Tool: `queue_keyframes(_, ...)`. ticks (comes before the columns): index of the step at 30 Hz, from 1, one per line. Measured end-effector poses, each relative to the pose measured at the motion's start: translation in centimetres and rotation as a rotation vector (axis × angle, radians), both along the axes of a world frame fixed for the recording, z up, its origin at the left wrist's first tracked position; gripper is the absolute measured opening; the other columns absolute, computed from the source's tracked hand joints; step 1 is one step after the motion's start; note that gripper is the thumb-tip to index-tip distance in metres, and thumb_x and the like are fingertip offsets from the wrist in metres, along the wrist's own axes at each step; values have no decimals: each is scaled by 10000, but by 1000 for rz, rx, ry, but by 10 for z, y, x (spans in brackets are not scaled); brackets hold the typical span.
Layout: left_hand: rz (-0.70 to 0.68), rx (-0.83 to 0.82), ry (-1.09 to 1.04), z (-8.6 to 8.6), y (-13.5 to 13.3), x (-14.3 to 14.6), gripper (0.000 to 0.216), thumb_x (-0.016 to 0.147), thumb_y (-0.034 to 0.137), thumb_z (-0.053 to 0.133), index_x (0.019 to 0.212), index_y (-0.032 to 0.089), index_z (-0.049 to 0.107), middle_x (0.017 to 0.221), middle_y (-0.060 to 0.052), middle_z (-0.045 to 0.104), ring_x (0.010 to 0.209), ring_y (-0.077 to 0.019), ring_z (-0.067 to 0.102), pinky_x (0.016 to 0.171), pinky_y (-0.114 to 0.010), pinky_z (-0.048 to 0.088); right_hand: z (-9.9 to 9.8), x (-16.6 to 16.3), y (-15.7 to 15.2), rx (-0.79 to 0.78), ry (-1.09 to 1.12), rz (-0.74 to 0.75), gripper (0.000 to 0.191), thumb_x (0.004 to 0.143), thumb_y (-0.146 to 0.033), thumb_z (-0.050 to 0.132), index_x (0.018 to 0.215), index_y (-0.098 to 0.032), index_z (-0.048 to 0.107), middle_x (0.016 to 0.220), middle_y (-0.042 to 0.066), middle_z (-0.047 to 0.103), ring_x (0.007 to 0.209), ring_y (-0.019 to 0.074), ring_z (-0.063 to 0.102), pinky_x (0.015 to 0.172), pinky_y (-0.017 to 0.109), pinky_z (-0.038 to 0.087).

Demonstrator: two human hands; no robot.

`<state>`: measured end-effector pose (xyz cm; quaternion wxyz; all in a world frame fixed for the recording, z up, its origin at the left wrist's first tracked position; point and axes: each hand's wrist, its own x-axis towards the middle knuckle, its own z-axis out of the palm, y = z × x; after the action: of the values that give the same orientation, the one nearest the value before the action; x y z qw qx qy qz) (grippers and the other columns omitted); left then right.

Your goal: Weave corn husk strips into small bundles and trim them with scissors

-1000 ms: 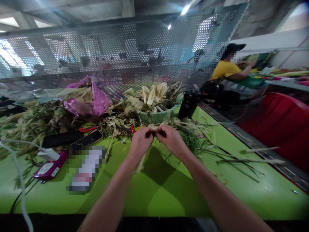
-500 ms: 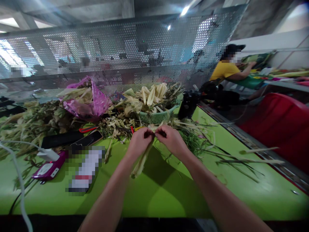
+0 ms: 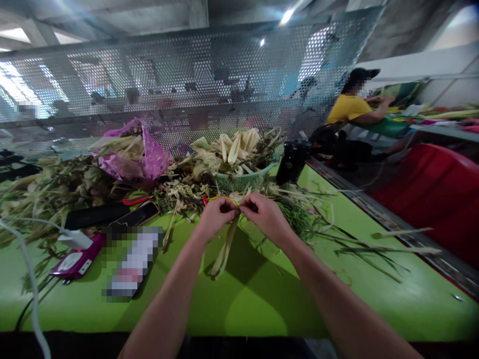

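My left hand [image 3: 214, 218] and my right hand [image 3: 263, 214] meet above the green table [image 3: 243, 299], fingers pinched together. Between them they hold a pale leaf strip [image 3: 224, 249] that hangs down toward me, its lower end split in two. A thin yellow band [image 3: 223, 198] arches over my left fingers. Just beyond my hands sits a green basket [image 3: 243, 180] heaped with pale leaf pieces, with dried leaf scraps [image 3: 179, 192] scattered around it.
A pink plastic bag [image 3: 144, 157] of leaves lies at the back left. Phones [image 3: 112, 214] and a white cable [image 3: 32, 279] lie on the left. A black bottle [image 3: 292, 159] stands right of the basket. Long stems [image 3: 359, 244] trail right. A person in yellow [image 3: 354, 109] sits far right.
The leaf strip has slid lower from my hands and its end now hangs split in two. My hands stay together in nearly the same spot.
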<state>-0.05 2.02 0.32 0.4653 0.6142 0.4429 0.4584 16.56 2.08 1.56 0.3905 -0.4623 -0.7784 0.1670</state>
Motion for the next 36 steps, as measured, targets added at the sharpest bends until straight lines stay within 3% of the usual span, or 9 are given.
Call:
queue_keyframes(13, -30, -191, -317, 1, -2, -3, 355, 548, 317, 821, 679, 131, 548, 613, 34, 573, 552, -58, 521, 573, -201, 422, -3, 2, 2, -131, 201, 59, 81, 782, -264, 565, 753, -191, 584, 657, -1, 570, 616, 147, 514, 588, 260, 394)
queue_keyframes(23, -17, -243, -386, 1, -1, -9, 323, 604, 316, 793, 726, 140, 550, 628, 26, 575, 566, -75, 553, 616, -234, 457, 1, 9, 3, -306, 344, -39, 94, 740, -272, 593, 699, -193, 564, 584, -36, 519, 533, 118, 466, 522, 248, 337)
queue_keyframes(26, 0, -250, -374, 2, -1, -8, 304, 628, 322, 764, 734, 144, 542, 630, 20, 577, 562, -84, 553, 609, -240, 456, 5, 6, -1, -412, 599, 76, 140, 724, -288, 638, 670, -186, 559, 597, -38, 514, 547, 104, 464, 553, 244, 360)
queue_keyframes(31, 42, -150, -305, 4, -2, 2, 180, 658, 238, 675, 701, 156, 521, 635, 30, 567, 575, -79, 533, 619, -226, 434, 11, -1, -9, -530, 932, 297, 175, 689, -232, 696, 617, -170, 550, 878, 3, 625, 561, 60, 457, 558, 223, 370)
queue_keyframes(36, 136, 43, -154, 3, -1, 7, 101, 688, 199, 594, 697, 177, 496, 620, 44, 518, 574, -94, 517, 591, -228, 417, 7, -4, -9, -565, 1063, 351, 149, 656, -169, 668, 588, -179, 536, 771, 4, 639, 635, 103, 533, 627, 244, 420)
